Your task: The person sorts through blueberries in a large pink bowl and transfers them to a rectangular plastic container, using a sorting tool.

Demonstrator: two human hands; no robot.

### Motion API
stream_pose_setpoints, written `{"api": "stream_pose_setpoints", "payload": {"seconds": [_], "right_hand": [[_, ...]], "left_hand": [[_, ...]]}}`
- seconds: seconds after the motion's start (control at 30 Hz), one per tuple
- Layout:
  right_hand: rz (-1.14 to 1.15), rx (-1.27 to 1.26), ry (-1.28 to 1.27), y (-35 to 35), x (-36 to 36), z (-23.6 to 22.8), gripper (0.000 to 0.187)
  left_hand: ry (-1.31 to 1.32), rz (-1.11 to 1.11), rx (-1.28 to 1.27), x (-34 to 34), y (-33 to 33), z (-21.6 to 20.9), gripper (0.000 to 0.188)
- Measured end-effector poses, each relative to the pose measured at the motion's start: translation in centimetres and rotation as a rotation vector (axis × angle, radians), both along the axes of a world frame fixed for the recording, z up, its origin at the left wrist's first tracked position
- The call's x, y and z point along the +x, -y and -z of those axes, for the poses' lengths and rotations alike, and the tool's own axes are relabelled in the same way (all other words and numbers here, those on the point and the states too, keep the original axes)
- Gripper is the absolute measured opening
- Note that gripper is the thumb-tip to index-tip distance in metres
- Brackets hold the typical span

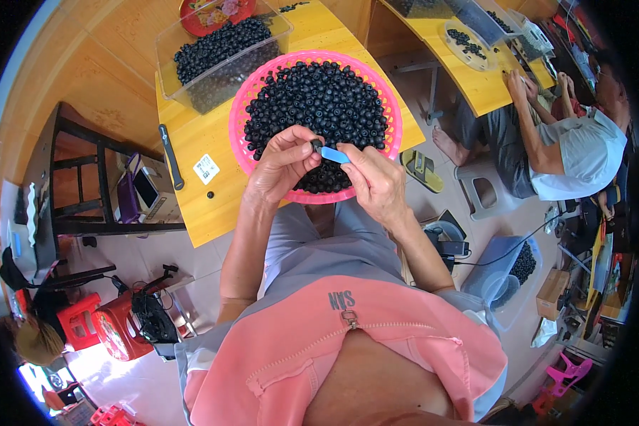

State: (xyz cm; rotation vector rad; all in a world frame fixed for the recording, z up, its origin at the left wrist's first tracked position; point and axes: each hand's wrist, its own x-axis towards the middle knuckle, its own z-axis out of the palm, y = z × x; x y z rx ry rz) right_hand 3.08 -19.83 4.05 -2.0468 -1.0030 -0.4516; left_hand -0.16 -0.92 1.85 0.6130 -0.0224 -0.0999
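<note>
My left hand (275, 169) pinches one small dark round bead-like piece (317, 144) between thumb and fingertips. Closed round a short tool with a flat light-blue handle (335, 155), my right hand (380, 183) brings its narrow tip against that piece. The kind of tool is too small to make out. Both hands are above the near part of a pink lattice basket (238, 122), which is heaped with many similar dark round pieces (319, 96). The basket overhangs the near edge of the yellow table (199, 202).
A clear plastic bin (165, 77) of dark pieces stands behind left, before a red floral tray (216, 15). A black strap-like object (171, 157), a white card (206, 168) and one loose piece (210, 194) lie left. Another person (568, 153) sits right at a second yellow table (468, 89).
</note>
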Motion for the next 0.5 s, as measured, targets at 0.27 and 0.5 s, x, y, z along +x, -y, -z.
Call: {"api": "stream_pose_setpoints", "payload": {"seconds": [0.27,0.5], "right_hand": [[-0.090,0.001,0.063,0.7,1.2,0.0,0.026],[-0.129,-0.019,0.059,0.7,1.5,-0.3,0.026]], "left_hand": [[-0.022,0.078,-0.035,-0.2,-0.2,-0.1,0.012],[-0.038,0.079,-0.094,-0.7,-0.2,0.3,0.010]]}}
